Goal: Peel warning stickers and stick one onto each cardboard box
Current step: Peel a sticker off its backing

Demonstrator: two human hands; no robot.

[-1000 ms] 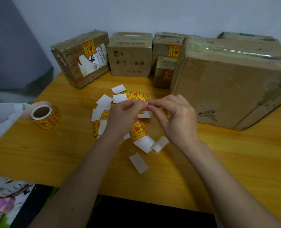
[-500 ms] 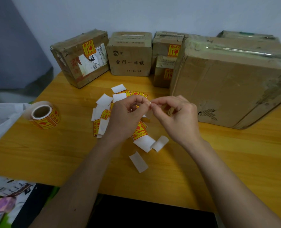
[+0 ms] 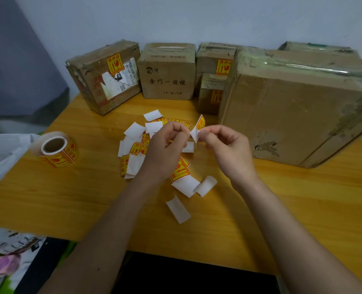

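hands now apart, sticker point(image 3: 199, 126) pinched in right grip point(image 3: 226, 145), left grip point(image 3: 165, 149) curled, perhaps on backing

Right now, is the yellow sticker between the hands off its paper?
Partly: the yellow-and-red sticker stands away from its white backing, joined low.

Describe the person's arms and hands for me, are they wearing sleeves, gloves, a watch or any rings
Both forearms are bare as far as the picture shows: no sleeves reach into view. The left hand and the right hand wear no gloves. No watch, bracelet or band shows at either wrist, and no ring is visible on the fingers that can be seen. No markings show on the arms.
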